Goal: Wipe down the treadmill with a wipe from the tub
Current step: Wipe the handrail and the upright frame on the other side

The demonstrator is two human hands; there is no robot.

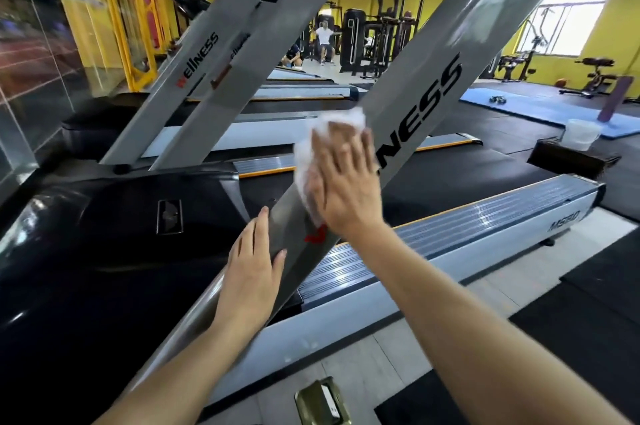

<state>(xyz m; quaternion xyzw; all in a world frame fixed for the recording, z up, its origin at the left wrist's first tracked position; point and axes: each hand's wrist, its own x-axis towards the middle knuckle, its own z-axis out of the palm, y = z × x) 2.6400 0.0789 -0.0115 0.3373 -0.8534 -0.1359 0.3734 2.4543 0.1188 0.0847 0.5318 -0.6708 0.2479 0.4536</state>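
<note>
Right hand (343, 182) flat, fingers spread, pressing the wipe (325, 144) onto the treadmill upright (433, 78); left hand (251, 272) open, resting lower down, holding nothing.

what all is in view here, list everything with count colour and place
treadmill upright: one, grey with black lettering, slanting across centre
wipe: one, white, on the upright under the right hand
side rail: one, grey ribbed, right of the upright
motor cover: one, glossy black, left
tub: one, white, floor far right
floor mat: one, blue, right background
left hand: flat against the upright's lower edge
right hand: fingers spread, pressing the wipe
</note>
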